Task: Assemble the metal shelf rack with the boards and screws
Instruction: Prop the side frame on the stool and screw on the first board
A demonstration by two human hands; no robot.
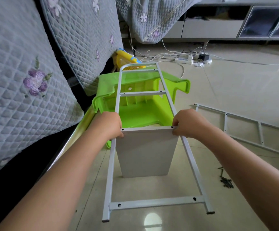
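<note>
A white metal ladder-like side frame (143, 93) lies tilted in front of me, its far end resting on a green plastic stool (140, 114). A grey-white board (146, 152) stands on edge under one of the frame's crossbars. My left hand (109, 124) grips the frame's left rail at the board's top left corner. My right hand (188, 123) grips the right rail at the board's top right corner. A second white side frame (245, 129) lies flat on the floor to the right. A small heap of dark screws (226, 180) lies on the tiles near my right forearm.
A sofa with a grey quilted flower cover (27, 72) runs along the left. A yellow basket (127, 59) sits behind the stool. A power strip with white cables (183, 60) lies on the tiled floor beyond. A low grey cabinet (235, 25) stands at the back.
</note>
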